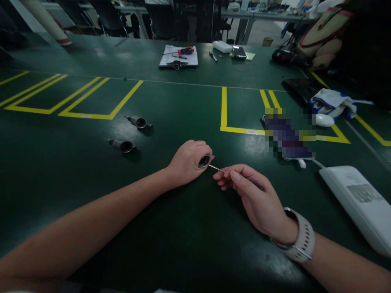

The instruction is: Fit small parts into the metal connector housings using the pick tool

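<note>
My left hand (191, 160) is closed around a small hollow metal part (204, 161), whose round dark opening faces me. In my right hand (253, 195) is a slim tool with a thin metal shaft (216, 168), pinched between thumb and fingers; it looks like a small screwdriver. The shaft's tip meets the rim of the opening; whether it touches cannot be told. Left of my hands, two similar cup-shaped metal parts lie on the green table, one farther (139, 122) and one nearer (124, 146). Most of the held part is hidden by my fingers.
A phone (287, 136) lies at right, cabled to a white power bank (357, 203). Beyond it are a white mouse-like object (324, 120) and blue-white gloves (332, 102). A clipboard (179, 61) with a red-black screwdriver (186, 51) lies at the back. Yellow tape (224, 110) marks the table.
</note>
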The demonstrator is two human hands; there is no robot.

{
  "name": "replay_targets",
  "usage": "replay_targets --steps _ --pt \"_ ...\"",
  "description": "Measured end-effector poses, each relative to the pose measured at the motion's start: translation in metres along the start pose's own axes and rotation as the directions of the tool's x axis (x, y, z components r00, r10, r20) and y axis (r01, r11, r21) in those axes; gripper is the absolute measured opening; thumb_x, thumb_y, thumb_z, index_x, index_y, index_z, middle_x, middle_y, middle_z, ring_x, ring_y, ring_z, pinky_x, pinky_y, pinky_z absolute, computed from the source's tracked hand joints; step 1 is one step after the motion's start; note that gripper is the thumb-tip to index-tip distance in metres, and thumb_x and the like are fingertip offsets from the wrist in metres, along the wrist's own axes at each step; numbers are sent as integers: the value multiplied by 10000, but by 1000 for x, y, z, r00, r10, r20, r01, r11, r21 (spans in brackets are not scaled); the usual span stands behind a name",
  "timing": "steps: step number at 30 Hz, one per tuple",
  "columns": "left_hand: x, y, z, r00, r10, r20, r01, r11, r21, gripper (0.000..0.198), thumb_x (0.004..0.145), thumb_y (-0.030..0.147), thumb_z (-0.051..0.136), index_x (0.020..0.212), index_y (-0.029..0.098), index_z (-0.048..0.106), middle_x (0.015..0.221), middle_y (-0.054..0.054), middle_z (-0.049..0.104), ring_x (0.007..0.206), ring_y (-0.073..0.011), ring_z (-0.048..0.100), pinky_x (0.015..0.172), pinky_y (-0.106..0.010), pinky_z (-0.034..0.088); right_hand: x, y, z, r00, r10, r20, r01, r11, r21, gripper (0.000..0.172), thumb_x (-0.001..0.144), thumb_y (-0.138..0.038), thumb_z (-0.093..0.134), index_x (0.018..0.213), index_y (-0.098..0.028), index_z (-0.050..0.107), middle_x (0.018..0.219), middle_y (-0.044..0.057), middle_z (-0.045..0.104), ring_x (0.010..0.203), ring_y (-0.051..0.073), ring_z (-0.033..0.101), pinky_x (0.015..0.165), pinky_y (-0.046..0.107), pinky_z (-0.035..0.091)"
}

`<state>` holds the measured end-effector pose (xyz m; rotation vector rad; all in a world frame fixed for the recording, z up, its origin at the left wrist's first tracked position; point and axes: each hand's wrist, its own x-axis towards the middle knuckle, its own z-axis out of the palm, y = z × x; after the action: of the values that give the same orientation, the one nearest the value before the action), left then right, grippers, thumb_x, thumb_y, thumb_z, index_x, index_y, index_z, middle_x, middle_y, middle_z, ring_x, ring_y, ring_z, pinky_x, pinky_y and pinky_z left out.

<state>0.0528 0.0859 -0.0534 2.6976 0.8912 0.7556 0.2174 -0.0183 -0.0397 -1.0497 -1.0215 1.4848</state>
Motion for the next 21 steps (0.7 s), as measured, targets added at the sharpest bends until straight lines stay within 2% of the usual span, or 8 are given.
replay_targets --steps 4,9,12,16,21 --pt "0 -1 0 1000 0 -14 -1 995 -98 164 813 218 535 662 158 511 663 7 552 609 -113 510 587 -242 391 3 -4 -2 999 48 7 -48 991 124 165 877 -267 499 852 -190 642 926 49 672 845 157 583 758 302 461" --pt "2 -3 -1 999 -36 -35 29 984 -174 191 795 255 564 642 164 493 646 17 537 585 -101 503 551 -224 387 3 -4 0 999 35 6 -35 993 115 149 866 -275 515 850 -195 640 922 45 669 826 154 580 740 295 462" --pt "2 -3 -1 1000 -11 13 13 985 -174 178 798 235 548 643 165 496 641 14 538 589 -106 503 563 -232 388 3 -3 -1 999 33 2 -33 991 129 151 864 -270 514 823 -195 639 898 42 673 824 156 588 738 297 466" --pt "3 -3 -1 985 110 135 -85 981 -176 140 798 192 524 661 165 511 647 12 546 605 -113 505 607 -249 389 6 -4 -5 1000 28 -6 -27 994 101 167 860 -270 519 793 -185 645 858 44 679 802 157 597 737 303 469" --pt "3 -4 0 984 97 146 -70 981 -182 152 807 209 523 664 162 506 652 9 543 614 -115 503 616 -250 385 9 -5 -9 997 66 26 -69 987 145 165 863 -247 505 796 -175 637 855 48 682 787 150 600 746 302 472"
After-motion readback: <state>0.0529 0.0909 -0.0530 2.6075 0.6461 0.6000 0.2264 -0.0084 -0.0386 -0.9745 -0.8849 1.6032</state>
